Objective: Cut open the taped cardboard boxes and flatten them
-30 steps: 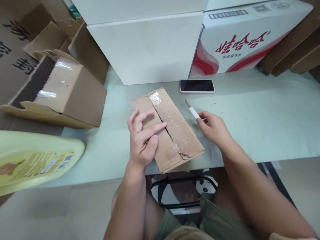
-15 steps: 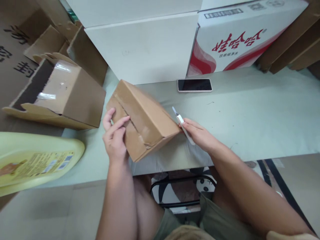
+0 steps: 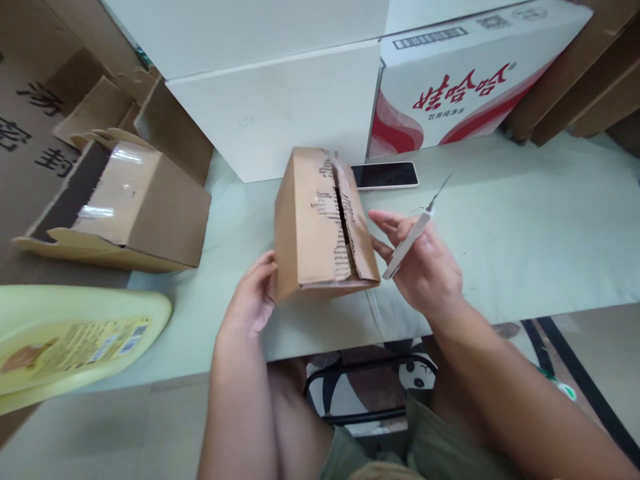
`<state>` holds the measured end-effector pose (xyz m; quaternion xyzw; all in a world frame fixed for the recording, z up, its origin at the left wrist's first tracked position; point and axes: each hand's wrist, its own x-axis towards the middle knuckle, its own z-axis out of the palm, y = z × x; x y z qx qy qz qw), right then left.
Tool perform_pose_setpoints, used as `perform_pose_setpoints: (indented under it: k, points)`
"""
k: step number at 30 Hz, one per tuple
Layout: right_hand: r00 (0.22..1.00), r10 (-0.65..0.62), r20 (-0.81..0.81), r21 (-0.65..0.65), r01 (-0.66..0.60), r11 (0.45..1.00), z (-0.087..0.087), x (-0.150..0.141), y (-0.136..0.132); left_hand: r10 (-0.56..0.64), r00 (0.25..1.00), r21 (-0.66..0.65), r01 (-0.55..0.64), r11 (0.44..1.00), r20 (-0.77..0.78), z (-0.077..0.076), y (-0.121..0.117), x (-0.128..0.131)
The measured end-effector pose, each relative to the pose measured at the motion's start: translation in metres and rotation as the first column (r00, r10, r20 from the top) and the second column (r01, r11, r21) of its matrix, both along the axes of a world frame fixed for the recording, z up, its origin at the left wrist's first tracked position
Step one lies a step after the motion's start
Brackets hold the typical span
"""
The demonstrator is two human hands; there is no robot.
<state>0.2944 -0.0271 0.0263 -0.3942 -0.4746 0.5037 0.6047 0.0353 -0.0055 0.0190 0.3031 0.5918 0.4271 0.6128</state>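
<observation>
A small brown cardboard box [image 3: 313,227] stands on the pale green table [image 3: 525,233], its top seam showing torn tape and a dark slit. My left hand [image 3: 250,300] grips the box's lower left side, fingers behind it. My right hand [image 3: 425,267] is at the box's right side and holds a slim white utility knife [image 3: 407,243], its thin blade pointing up and to the right, away from the box. Two fingers of that hand stretch toward the box's right face.
A phone [image 3: 384,175] lies just behind the box. An open brown carton [image 3: 130,200] lies on its side at the left. Large white cartons [image 3: 270,100] and a red-printed one [image 3: 465,87] stand at the back. A yellow bottle [image 3: 75,333] is at the near left.
The box has gone from lying flat to tipped, then stood up with a different face toward me. My left hand shifted to its lower side. The knife swung upward in my right hand.
</observation>
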Motion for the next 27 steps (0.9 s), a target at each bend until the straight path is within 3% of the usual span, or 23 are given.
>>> perform_pose_setpoints:
  k: [3, 5, 6, 8, 10, 12, 15, 18, 20, 24, 27]
  points:
    - [0.998, 0.016, 0.061, 0.058, -0.020, 0.998, -0.001, 0.003, 0.000, -0.264, 0.952, -0.107, 0.249, 0.963, -0.156, -0.002, -0.004, 0.008]
    - [0.990, 0.072, 0.119, 0.087, -0.083, 0.993, -0.002, 0.004, -0.002, -0.324, 0.898, -0.084, 0.313, 0.946, -0.299, -0.004, -0.005, 0.011]
    - [0.982, 0.110, 0.154, 0.099, -0.126, 0.987, -0.001, 0.005, -0.004, -0.262, 0.891, -0.020, 0.274, 0.961, -0.369, -0.005, -0.005, 0.012]
    - [0.958, 0.181, 0.223, 0.125, -0.212, 0.969, -0.001, 0.006, -0.006, -0.004, 0.910, 0.240, 0.113, 0.964, -0.415, -0.008, -0.005, 0.012]
    - [0.935, 0.219, 0.280, 0.139, -0.265, 0.954, -0.001, 0.006, -0.006, 0.207, 0.922, 0.549, 0.006, 0.836, -0.327, -0.009, -0.006, 0.012]
    - [0.926, 0.214, 0.312, 0.144, -0.269, 0.952, -0.001, 0.005, -0.005, 0.225, 0.922, 0.738, 0.089, 0.669, -0.315, -0.008, -0.011, 0.015]
    - [0.921, 0.183, 0.344, 0.177, -0.255, 0.951, -0.001, 0.004, -0.005, 0.172, 0.847, 0.780, 0.359, 0.512, -0.503, -0.003, -0.022, 0.024]
    - [0.910, 0.161, 0.383, 0.219, -0.258, 0.941, -0.001, 0.006, -0.005, 0.177, 0.796, 0.786, 0.486, 0.383, -0.579, 0.003, -0.030, 0.034]
    - [0.922, 0.123, 0.368, 0.237, -0.221, 0.946, -0.001, 0.007, -0.005, 0.217, 0.777, 0.793, 0.512, 0.329, -0.591, 0.007, -0.033, 0.040]
    - [0.968, 0.001, 0.250, 0.320, -0.083, 0.944, 0.001, 0.013, -0.001, 0.276, 0.728, 0.775, 0.549, 0.314, -0.628, 0.011, -0.046, 0.053]
    - [0.943, 0.008, 0.333, 0.258, -0.100, 0.961, 0.006, 0.022, 0.003, 0.266, 0.724, 0.769, 0.569, 0.291, -0.636, 0.015, -0.059, 0.059]
